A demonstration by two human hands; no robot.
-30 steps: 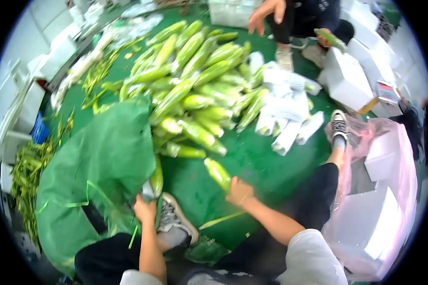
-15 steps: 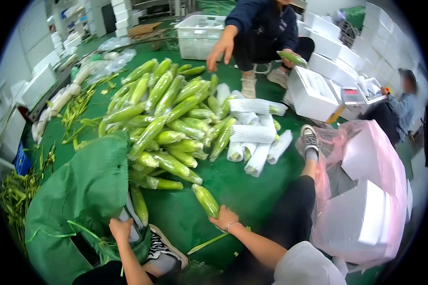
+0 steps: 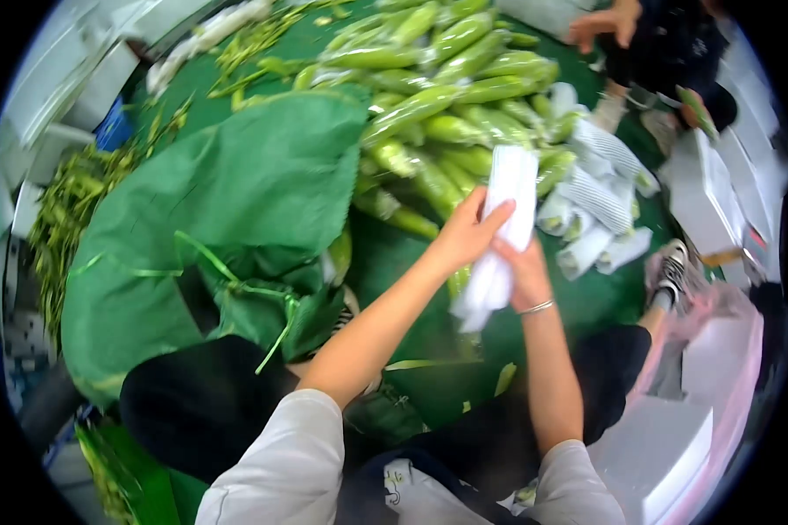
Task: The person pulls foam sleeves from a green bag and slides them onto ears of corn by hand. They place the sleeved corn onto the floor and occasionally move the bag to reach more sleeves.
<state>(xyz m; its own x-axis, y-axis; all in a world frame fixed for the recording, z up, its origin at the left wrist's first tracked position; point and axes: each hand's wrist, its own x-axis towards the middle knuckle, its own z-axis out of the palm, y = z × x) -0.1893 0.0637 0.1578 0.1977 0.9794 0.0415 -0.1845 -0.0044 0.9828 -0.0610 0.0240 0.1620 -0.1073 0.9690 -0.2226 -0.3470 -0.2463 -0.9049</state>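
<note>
Both my hands grip a stack of white foam net sleeves [image 3: 511,179], flattened and partly blurred. My left hand [image 3: 466,229] pinches it from the left, thumb across the front. On the other side, my right hand [image 3: 525,267], with a bracelet at the wrist, closes around its middle. Behind the sleeves a strip of green, clear-wrapped corn [image 3: 458,282] shows, mostly hidden. Just beyond my hands lies a heap of husk-on corn ears [image 3: 451,127] in clear wrap. Several corn ears in white net sleeves [image 3: 597,197] rest right of the heap.
A large green woven sack [image 3: 228,184] with green ties bulges at my left. Loose husks [image 3: 83,219] pile up beyond it. White foam boxes [image 3: 665,446] in pink plastic stand at my right. Across the heap, a person's hand [image 3: 608,24] reaches out.
My left hand has left the sack and now holds white net sleeves. My right hand has let go of the corn ear and grips the sleeves too. The view has tilted down and left.
</note>
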